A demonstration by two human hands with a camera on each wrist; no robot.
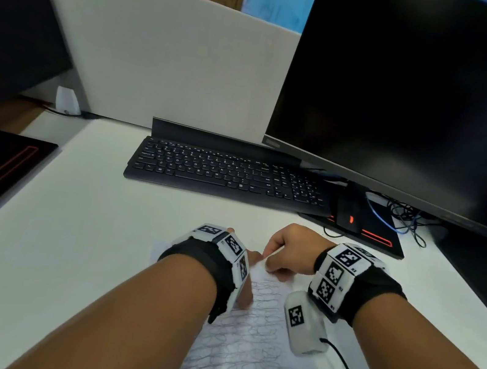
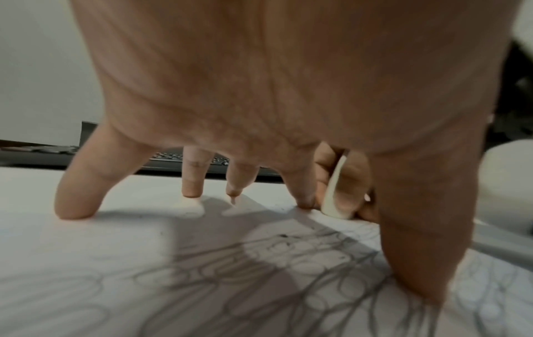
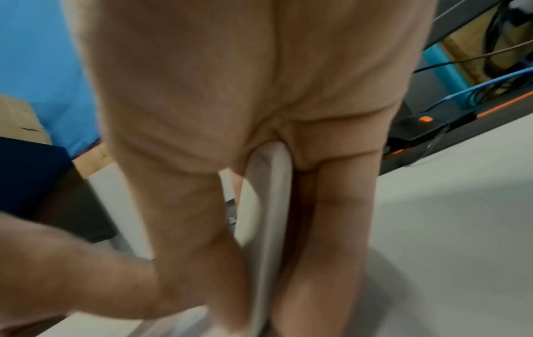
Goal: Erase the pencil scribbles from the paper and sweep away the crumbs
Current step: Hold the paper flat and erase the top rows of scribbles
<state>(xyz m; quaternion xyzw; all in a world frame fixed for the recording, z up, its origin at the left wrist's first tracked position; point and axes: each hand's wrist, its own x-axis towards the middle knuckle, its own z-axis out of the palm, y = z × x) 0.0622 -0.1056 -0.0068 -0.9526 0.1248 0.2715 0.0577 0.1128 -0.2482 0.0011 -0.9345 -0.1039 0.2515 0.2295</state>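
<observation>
White paper [image 1: 252, 356], covered in grey pencil scribbles [image 2: 259, 273], is laid on the desk [image 1: 81, 238] at 6 o'clock of the keyboard [image 1: 228, 172]. It is pinned by the left hand [image 2: 259, 91], whose 5 fingertips [image 2: 75, 205] are spread and pressed down. A white eraser [image 3: 268, 216] is pinched upright by the right hand [image 1: 289, 250] at the sheet's 12 o'clock edge, seemingly touching the paper. Dark crumbs [image 2: 284, 236] are scattered nearby.
</observation>
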